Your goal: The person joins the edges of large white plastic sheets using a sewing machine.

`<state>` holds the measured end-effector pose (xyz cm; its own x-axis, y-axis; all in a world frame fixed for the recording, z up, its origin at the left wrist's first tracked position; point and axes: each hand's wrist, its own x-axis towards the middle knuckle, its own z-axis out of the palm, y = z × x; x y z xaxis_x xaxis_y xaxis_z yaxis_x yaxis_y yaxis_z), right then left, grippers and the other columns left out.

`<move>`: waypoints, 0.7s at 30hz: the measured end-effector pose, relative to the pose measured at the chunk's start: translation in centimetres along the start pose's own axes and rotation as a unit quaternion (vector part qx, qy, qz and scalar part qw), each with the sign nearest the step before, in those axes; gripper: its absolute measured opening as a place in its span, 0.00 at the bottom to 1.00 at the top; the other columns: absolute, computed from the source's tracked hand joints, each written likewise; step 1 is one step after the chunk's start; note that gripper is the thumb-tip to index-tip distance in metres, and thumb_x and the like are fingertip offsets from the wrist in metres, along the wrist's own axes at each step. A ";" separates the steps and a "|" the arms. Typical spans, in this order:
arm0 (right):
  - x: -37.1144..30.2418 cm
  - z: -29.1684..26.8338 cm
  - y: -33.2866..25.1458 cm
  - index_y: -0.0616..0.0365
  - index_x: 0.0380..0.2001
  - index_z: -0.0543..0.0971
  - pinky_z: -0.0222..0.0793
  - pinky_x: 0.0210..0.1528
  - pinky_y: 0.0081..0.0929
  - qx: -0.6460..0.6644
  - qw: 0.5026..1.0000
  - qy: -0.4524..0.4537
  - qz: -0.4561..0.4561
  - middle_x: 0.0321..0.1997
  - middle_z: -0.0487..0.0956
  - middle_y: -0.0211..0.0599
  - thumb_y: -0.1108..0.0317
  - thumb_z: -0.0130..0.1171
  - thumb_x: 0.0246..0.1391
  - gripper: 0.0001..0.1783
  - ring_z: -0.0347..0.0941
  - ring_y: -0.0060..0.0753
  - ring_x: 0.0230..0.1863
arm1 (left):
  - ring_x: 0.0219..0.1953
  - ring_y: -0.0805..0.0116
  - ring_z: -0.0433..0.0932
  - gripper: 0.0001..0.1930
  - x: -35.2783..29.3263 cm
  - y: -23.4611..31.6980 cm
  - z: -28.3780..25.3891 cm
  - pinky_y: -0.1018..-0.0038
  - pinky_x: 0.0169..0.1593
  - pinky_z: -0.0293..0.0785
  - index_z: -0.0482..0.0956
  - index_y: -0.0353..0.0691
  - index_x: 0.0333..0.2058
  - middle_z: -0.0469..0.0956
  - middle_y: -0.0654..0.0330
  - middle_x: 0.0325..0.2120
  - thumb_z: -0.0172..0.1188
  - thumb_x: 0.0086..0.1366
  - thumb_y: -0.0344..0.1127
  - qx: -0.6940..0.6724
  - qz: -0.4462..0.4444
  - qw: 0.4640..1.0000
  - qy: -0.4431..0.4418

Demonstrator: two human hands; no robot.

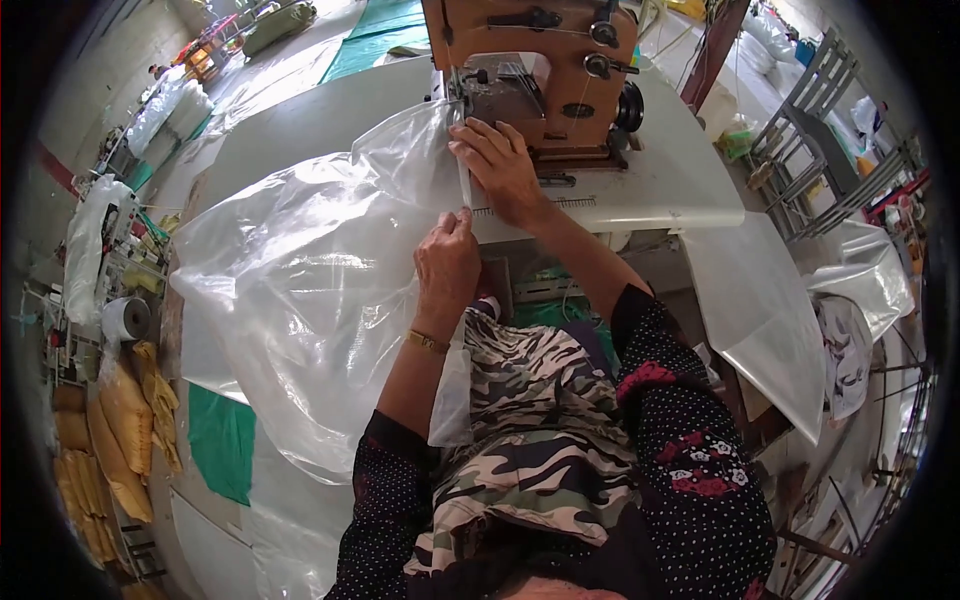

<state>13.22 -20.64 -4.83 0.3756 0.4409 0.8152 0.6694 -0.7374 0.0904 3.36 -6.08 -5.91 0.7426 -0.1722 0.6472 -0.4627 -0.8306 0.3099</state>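
A brown sewing machine (pixel 530 80) stands at the far side of a pale work table (pixel 270 125). Clear plastic sheeting (pixel 310 260) runs from under its needle area, spreads left over the table and hangs down toward my lap. My left hand (pixel 447 262) is closed, pinching the sheeting's edge between thumb and fingers. Farther up that edge, close to the needle, my right hand (pixel 500 170) lies on the plastic with its fingers stretched out and the palm down. The needle tip itself is too small to make out.
More clear plastic (pixel 760 310) drapes off the table's right end. A grey metal chair frame (pixel 820 130) stands beyond it. Yellow folded bags (pixel 125 430) are stacked at the left, below a white roll (pixel 127 318). Green cloth (pixel 220 440) hangs by the table's left side.
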 end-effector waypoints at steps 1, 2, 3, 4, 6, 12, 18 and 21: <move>0.0 0.1 0.1 0.53 0.51 0.73 0.50 0.68 0.44 0.008 1.000 0.004 0.007 0.64 0.69 0.31 0.72 0.59 0.49 0.23 0.60 0.36 0.68 | 0.28 0.48 0.78 0.13 0.2 0.2 0.1 0.58 0.30 0.74 0.79 0.37 0.44 0.74 0.51 0.29 0.54 0.60 0.25 -0.008 0.006 1.000 0.010; -0.1 0.1 0.2 0.53 0.51 0.73 0.49 0.68 0.45 0.016 1.000 0.009 0.015 0.63 0.70 0.30 0.73 0.60 0.48 0.23 0.60 0.36 0.68 | 0.28 0.48 0.78 0.13 0.6 0.3 0.2 0.58 0.30 0.74 0.79 0.37 0.44 0.74 0.51 0.29 0.54 0.60 0.25 -0.009 0.009 1.000 0.003; -0.2 0.1 0.3 0.53 0.51 0.73 0.49 0.68 0.45 0.015 1.000 0.007 0.022 0.63 0.70 0.30 0.73 0.60 0.48 0.23 0.60 0.36 0.68 | 0.28 0.48 0.78 0.13 1.3 0.2 0.4 0.58 0.31 0.74 0.79 0.37 0.44 0.75 0.51 0.30 0.53 0.61 0.26 0.005 0.009 1.000 0.001; -0.3 0.0 0.2 0.53 0.51 0.73 0.48 0.68 0.47 0.017 0.999 0.002 0.033 0.63 0.69 0.31 0.72 0.60 0.49 0.23 0.59 0.37 0.68 | 0.29 0.48 0.78 0.12 2.0 0.2 0.4 0.58 0.31 0.74 0.78 0.37 0.44 0.75 0.51 0.30 0.53 0.61 0.26 0.020 0.007 1.000 -0.001; -0.4 0.1 0.2 0.53 0.52 0.72 0.47 0.68 0.48 0.020 0.999 -0.005 0.048 0.63 0.69 0.31 0.72 0.60 0.50 0.23 0.59 0.37 0.68 | 0.29 0.47 0.78 0.12 3.2 -0.8 1.0 0.57 0.31 0.74 0.78 0.37 0.44 0.75 0.51 0.31 0.53 0.62 0.27 0.028 0.011 0.999 -0.009; -0.1 0.0 0.2 0.54 0.55 0.70 0.44 0.69 0.49 0.060 0.997 0.004 0.052 0.66 0.66 0.32 0.73 0.58 0.50 0.26 0.57 0.37 0.70 | 0.34 0.47 0.79 0.10 6.9 -0.5 1.3 0.57 0.37 0.76 0.76 0.34 0.41 0.76 0.49 0.33 0.52 0.62 0.29 0.056 0.010 0.998 -0.010; 0.0 0.2 0.3 0.55 0.56 0.70 0.45 0.69 0.49 0.076 0.996 -0.005 0.044 0.66 0.67 0.32 0.74 0.58 0.49 0.28 0.57 0.37 0.70 | 0.46 0.50 0.77 0.27 4.9 -0.3 0.0 0.58 0.45 0.75 0.70 0.37 0.57 0.75 0.50 0.46 0.59 0.64 0.45 0.053 0.000 0.997 0.052; -1.6 -0.4 -0.3 0.57 0.55 0.70 0.53 0.66 0.47 0.068 0.997 0.029 0.037 0.62 0.70 0.38 0.74 0.59 0.50 0.26 0.63 0.43 0.65 | 0.51 0.54 0.73 0.33 1.9 -0.2 -2.6 0.58 0.50 0.70 0.67 0.38 0.59 0.74 0.52 0.51 0.61 0.61 0.52 0.115 -0.007 0.993 0.013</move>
<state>12.19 -21.32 -5.97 0.3930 0.3543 0.8486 0.7236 -0.6886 -0.0476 3.58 -4.91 -2.95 0.7341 -0.1477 0.6627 -0.3267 -0.9325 0.1541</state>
